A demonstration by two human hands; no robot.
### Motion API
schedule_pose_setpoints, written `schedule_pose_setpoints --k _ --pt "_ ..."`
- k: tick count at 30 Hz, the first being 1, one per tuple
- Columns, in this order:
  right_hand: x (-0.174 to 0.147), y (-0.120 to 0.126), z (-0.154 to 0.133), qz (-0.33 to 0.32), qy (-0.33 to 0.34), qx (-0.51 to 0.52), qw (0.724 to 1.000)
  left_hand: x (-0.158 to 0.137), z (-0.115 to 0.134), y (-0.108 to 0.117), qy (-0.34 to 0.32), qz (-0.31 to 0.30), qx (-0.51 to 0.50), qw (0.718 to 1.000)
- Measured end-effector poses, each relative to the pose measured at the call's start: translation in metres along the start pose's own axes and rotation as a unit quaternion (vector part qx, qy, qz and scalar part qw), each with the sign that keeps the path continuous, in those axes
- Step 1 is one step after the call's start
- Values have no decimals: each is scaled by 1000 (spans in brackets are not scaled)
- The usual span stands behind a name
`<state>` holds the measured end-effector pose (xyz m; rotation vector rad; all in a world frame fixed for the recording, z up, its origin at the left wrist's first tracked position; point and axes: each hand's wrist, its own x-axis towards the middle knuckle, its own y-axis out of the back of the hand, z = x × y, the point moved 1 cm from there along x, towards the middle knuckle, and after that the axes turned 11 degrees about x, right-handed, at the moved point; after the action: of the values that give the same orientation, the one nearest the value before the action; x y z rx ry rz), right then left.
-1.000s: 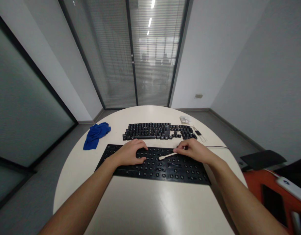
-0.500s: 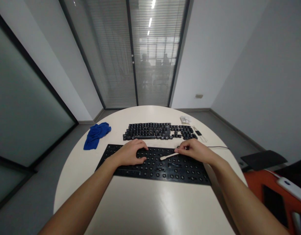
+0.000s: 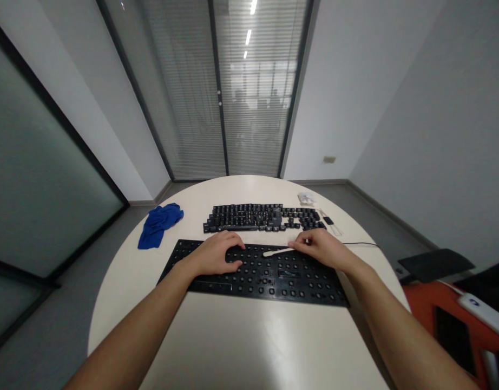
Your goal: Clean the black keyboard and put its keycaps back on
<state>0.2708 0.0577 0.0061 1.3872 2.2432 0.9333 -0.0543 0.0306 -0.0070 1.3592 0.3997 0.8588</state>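
Cotton swab [image 3: 277,252] had shifted slightly up-frame since half a second earlier, and lay flatter; left hand [image 3: 219,253] hadn't moved. Keyboard base [image 3: 257,281], key sockets bare, sat mid-frame. Left hand rested on its left part, fingers apart, grasping nothing. Right hand [image 3: 314,246] pinched the cotton swab, tip over the upper rows; contact unclear. Step looked like swabbing between sockets; next move called for a light pinch, base steady. Beyond: loose keycaps [image 3: 247,218] upper centre, blue cloth [image 3: 160,225] centre left.
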Motion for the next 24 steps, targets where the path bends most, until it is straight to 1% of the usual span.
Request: schedule_pose_setpoints --k 7,14,19,24 --pt "0 0 -2 -1 -3 4 1000 0 0 0 -2 -3 -1 1000" --pt "0 3 -2 43 -9 -18 999 -1 1 0 2 -2 -2 1000" --pt "-1 5 -1 45 -23 -33 998 -1 0 1 1 0 -4 1000" --pt "-1 6 1 65 -33 -31 997 -1 0 0 -2 -2 -5 1000"
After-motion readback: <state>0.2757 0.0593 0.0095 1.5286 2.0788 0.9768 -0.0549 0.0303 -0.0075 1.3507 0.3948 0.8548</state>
